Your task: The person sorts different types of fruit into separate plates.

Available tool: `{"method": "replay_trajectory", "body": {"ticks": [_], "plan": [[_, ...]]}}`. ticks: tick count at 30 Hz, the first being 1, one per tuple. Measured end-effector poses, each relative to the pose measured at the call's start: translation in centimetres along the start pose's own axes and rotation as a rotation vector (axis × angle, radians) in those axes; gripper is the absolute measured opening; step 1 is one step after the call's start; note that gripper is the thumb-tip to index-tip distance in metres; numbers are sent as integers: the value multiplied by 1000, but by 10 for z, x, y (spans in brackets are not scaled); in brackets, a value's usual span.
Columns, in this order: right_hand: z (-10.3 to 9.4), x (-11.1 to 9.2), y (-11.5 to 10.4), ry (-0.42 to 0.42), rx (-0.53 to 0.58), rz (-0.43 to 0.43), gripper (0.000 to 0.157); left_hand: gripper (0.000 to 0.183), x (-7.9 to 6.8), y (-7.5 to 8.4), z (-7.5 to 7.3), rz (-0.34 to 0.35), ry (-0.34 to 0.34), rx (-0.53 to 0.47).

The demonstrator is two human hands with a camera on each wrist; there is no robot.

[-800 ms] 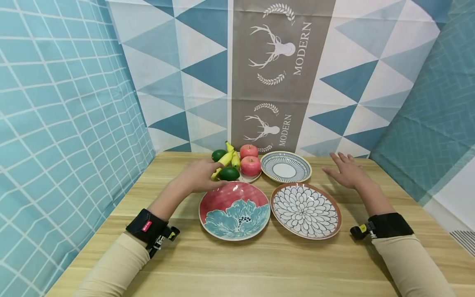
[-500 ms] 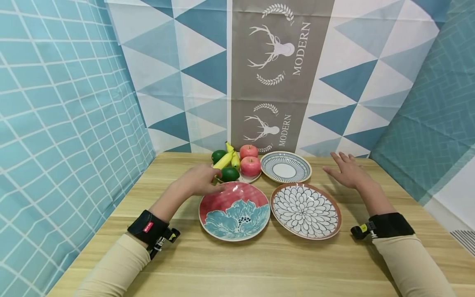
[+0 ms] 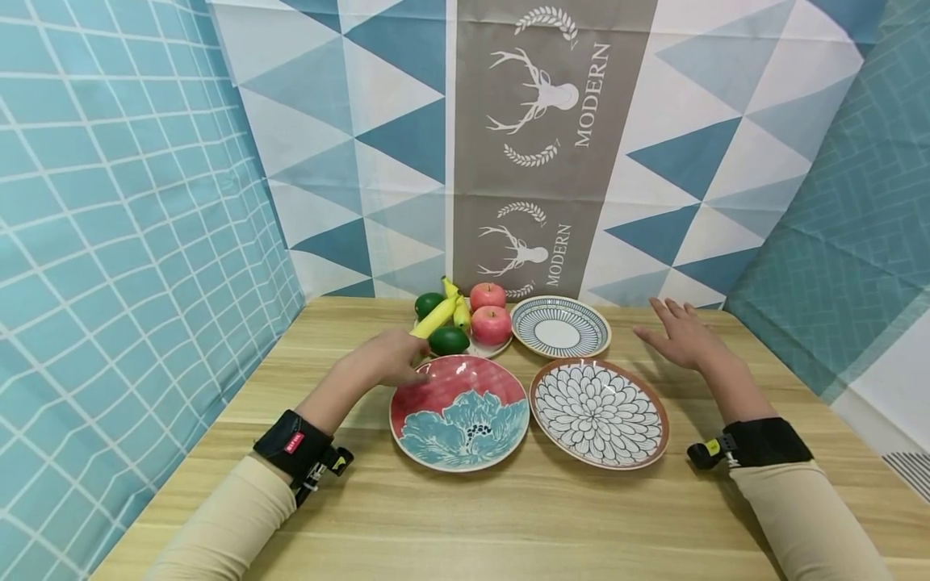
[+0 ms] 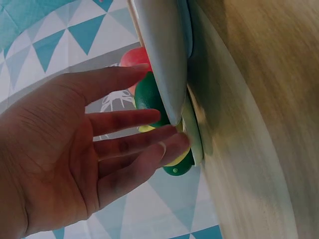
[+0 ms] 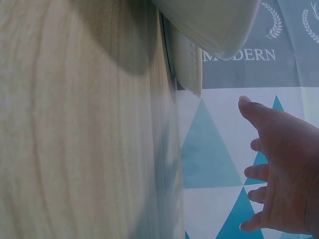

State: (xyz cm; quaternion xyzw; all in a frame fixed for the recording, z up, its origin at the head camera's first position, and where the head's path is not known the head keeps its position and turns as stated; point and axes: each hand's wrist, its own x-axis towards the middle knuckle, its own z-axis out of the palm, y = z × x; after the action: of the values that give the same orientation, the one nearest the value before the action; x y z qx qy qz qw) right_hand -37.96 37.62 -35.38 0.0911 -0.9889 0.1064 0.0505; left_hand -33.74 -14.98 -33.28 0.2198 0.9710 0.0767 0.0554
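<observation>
My left hand [image 3: 385,359] hovers at the left rim of the red plate with a teal flower [image 3: 465,428]. In the left wrist view its fingers are loosely extended and hold nothing; the fingertips overlap the fruit, and I cannot tell if they touch. Behind that plate, bananas [image 3: 437,317], dark green oval fruits [image 3: 449,340] and pink-red apples [image 3: 491,325] lie on a small pale plate [image 3: 496,350], mostly hidden. With fingers spread and holding nothing, my right hand [image 3: 683,335] is to the right of the brown-rimmed petal plate [image 3: 599,411] and the blue-striped plate [image 3: 558,329].
The plates stand on a wooden table [image 3: 465,532]. Patterned cloth [image 3: 523,161] hangs behind its back edge, and a blue grid cloth [image 3: 131,242] borders the left side. Black straps with small cameras circle both wrists.
My left hand has drawn back a little toward me and to the left, away from the fruit, uncovering more of a banana. My right hand has barely moved; plates stay put.
</observation>
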Motion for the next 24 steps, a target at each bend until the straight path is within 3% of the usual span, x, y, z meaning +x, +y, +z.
{"method": "replay_trajectory", "body": {"ticks": [4, 13, 24], "plan": [[0, 0, -1, 0, 1, 1, 93, 34, -1, -2, 3, -57, -47, -83], [1, 4, -2, -16, -8, 3, 94, 42, -2, -12, 8, -84, -123, -220], [-1, 1, -3, -38, 2, 1, 93, 39, 8, -37, 10, -12, -239, -426]]}}
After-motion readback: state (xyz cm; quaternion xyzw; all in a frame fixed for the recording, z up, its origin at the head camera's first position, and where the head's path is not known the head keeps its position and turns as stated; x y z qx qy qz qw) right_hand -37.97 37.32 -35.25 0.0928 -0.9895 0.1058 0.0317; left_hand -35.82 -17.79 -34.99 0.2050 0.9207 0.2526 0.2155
